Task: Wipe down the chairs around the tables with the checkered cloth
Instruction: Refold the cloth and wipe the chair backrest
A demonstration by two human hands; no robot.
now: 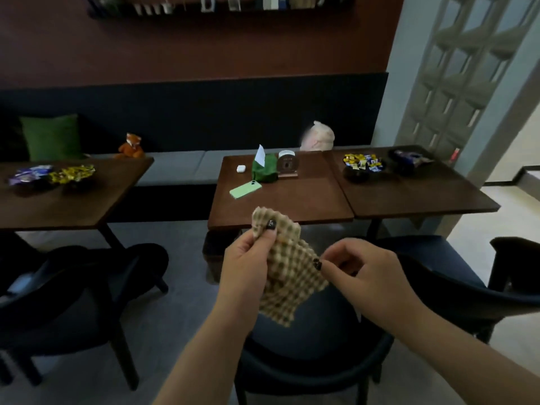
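Both my hands hold the beige-and-brown checkered cloth in the air over a dark blue chair right below me. My left hand grips the cloth's upper left part, thumb pressed on top. My right hand pinches its right edge between thumb and fingers. The cloth hangs crumpled between them, clear of the chair seat. A second dark chair stands to the left, and a third to the right, near the tables.
Ahead stands a brown table with a green phone, earbud case and green tissue holder. Adjoining it on the right is a table with candy bowls; another stands left. A bench with a green cushion and toy fox runs behind.
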